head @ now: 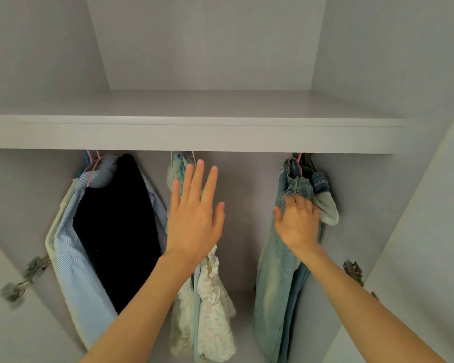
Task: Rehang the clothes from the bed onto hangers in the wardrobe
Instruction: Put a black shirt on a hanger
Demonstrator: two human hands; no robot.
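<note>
Step in hand: judged to be settling the jeans on the rail, at the right of the wardrobe, under its shelf.
Right hand: laid on the upper part of the jeans, fingers reaching into the denim; whether they curl round the cloth or merely press it I cannot tell.
Left hand: raised in front of the floral garment in the middle, fingers straight and spread, holding nothing.
Clothes: three groups hang apart — a dark top with striped shirts at the left, the floral garment in the middle, the jeans at the right.
Hangers: pink hooks show at the left and above the jeans; the rail itself is hidden behind the shelf edge.
To do it well: steady the jeans near the waistband, check that the hook sits fully over the rail, and let the legs fall straight.
Risk: bunched denim at the top may slip off its hanger.
Bed: not in view.
</note>
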